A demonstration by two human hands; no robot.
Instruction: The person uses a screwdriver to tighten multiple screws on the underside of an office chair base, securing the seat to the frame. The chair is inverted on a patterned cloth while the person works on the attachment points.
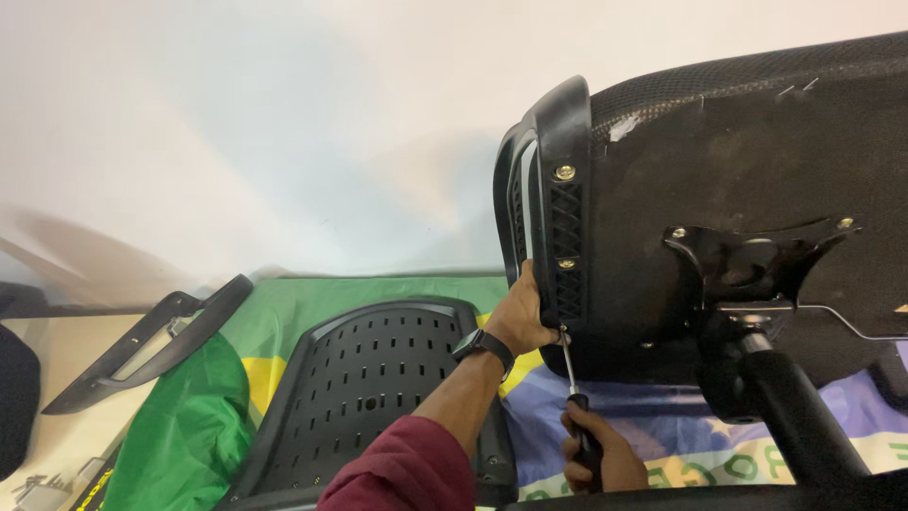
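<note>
Head view: left hand (520, 317) grips the armrest (558, 189), right hand (601, 459) fingers wrapped round a screwdriver (575, 397).

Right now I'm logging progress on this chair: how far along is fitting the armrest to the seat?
Two brass bolts already sit in the armrest bracket. In hand: the left hand steadies the bracket while the right hand works a screwdriver at its lowest hole. Left: a second armrest and the perforated backrest lie unattached on the cloth.
</note>
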